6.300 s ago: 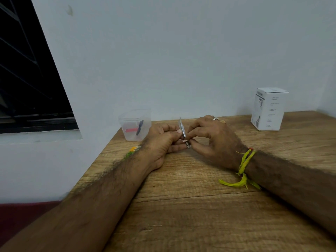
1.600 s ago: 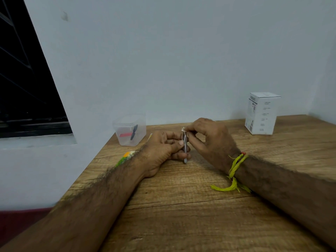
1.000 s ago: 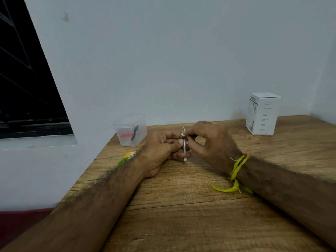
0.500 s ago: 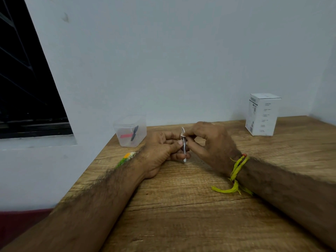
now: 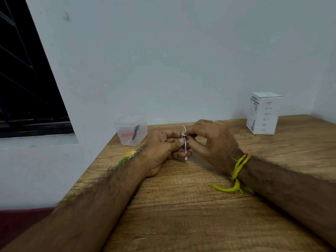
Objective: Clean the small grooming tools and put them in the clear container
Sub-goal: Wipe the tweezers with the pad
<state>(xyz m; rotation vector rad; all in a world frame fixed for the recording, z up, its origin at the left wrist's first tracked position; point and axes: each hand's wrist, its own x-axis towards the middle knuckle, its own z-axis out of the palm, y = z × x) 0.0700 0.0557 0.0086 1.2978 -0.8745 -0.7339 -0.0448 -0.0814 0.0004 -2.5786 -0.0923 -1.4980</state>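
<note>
Both hands meet over the middle of the wooden table (image 5: 181, 224), pinching one slim metal grooming tool (image 5: 185, 149) between them. It stands nearly upright, its lower tip just above or on the wood; I cannot tell which. The left hand (image 5: 163, 151) rests its heel on the table and curls its thumb and fingers round the tool's lower half. The right hand (image 5: 209, 140) comes in from the right and nips the upper part between thumb and forefinger, where a small white scrap (image 5: 183, 129) shows at the fingertips; what it is I cannot make out.

Nearest to me, the two bare forearms lie across the boards. A yellow thread band (image 5: 237, 171) is tied round the right wrist, its loose ends trailing on the wood. By the left wrist, close to the table's left edge, sits a small orange and green thing (image 5: 127, 157), mostly hidden behind the arm.

Farther back on the left, near the wall, stands the clear container (image 5: 131, 129), with a pink piece (image 5: 126, 134) and a dark piece (image 5: 135, 131) inside. At the far right stands a white carton (image 5: 263, 113) with small print, well apart from the hands. A dark window (image 5: 21, 79) fills the left side of the room.
</note>
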